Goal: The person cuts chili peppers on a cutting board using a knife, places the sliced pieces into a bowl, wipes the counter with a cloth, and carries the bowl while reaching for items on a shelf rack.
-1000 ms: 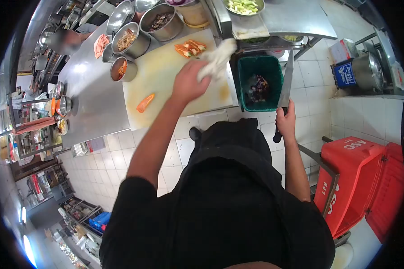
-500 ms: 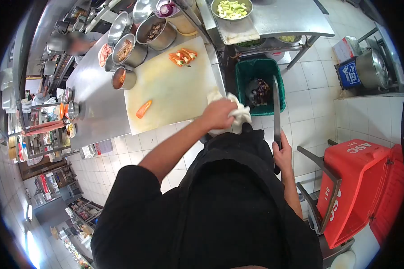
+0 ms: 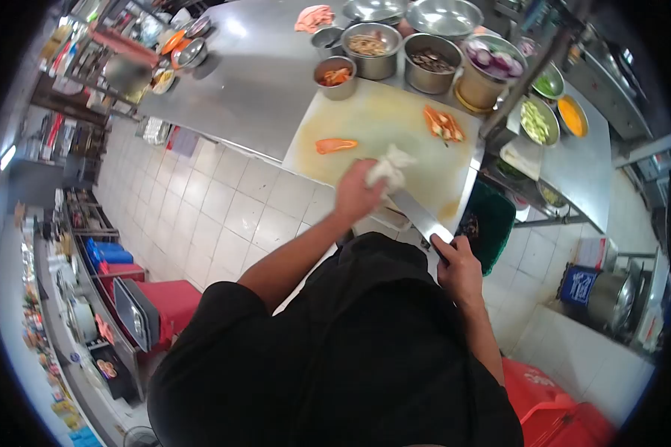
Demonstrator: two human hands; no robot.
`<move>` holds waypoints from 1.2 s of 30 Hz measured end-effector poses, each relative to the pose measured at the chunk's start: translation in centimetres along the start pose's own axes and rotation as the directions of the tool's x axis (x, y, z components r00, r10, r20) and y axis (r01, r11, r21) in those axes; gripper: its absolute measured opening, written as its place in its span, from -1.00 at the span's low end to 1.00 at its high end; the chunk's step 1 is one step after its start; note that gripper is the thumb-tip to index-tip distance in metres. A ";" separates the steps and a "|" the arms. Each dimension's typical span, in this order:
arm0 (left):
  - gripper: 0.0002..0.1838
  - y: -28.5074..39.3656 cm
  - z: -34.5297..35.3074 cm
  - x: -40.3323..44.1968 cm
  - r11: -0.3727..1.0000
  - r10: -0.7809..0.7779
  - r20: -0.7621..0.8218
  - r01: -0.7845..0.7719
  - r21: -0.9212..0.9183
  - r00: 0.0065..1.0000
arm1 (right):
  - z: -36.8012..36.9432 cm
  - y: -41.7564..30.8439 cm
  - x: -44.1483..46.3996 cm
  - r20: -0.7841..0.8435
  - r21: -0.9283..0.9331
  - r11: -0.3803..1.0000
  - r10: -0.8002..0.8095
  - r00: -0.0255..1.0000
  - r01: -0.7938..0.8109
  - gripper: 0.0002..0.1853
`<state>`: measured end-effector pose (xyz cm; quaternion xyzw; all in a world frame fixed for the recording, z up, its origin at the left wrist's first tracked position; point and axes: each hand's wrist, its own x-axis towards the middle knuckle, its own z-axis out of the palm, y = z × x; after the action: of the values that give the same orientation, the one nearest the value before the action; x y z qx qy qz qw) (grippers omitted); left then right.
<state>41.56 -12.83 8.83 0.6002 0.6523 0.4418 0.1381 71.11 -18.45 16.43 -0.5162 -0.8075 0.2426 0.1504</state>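
Note:
My left hand (image 3: 359, 192) is closed on a crumpled white cloth (image 3: 392, 165) above the near edge of the cutting board (image 3: 384, 112). My right hand (image 3: 458, 267) grips the dark handle of a large knife (image 3: 419, 214). Its broad blade points up and left, and the far end meets the cloth, which partly hides it. One orange-red pepper piece (image 3: 336, 145) lies on the board's left part. Several more pepper pieces (image 3: 443, 124) sit together at the right.
Behind the board stand metal pots, including one with pepper strips (image 3: 335, 77) and one with red onions (image 3: 493, 63). A green bin (image 3: 497, 235) is below the board's right side. To the right, a lower steel table (image 3: 581, 175) holds bowls. A red container (image 3: 544, 402) stands behind me.
The view has swung left. Both hands have come to the board's near edge. The knife, upright over the bin before, now slants with its blade against the cloth.

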 end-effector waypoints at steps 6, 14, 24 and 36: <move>-0.60 -14.4 -14.6 7.5 0.985 -0.172 -0.373 0.169 -0.043 0.912 | 3.0 0.0 2.0 -0.100 0.241 0.966 -0.070 0.992 0.093 -0.45; -0.49 -21.9 -17.1 11.7 0.895 0.081 -0.094 -0.031 0.444 0.992 | 11.0 -1.8 4.5 0.141 0.063 0.910 0.397 0.907 -0.409 -0.56; -0.71 -13.3 -8.7 8.5 0.957 0.066 0.451 -0.185 0.225 0.890 | 9.1 -8.3 8.8 0.227 -0.121 0.982 0.167 0.959 -0.143 -0.20; -0.86 -12.9 -6.9 8.3 0.901 0.065 0.472 -0.255 0.351 0.879 | 5.9 -7.4 13.5 0.353 -0.307 0.938 -0.042 0.935 0.158 -0.18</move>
<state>26.15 -6.76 6.12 0.7539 0.6263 0.1572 0.1206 56.84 -10.19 15.43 -0.4418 -0.8760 0.1813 -0.0679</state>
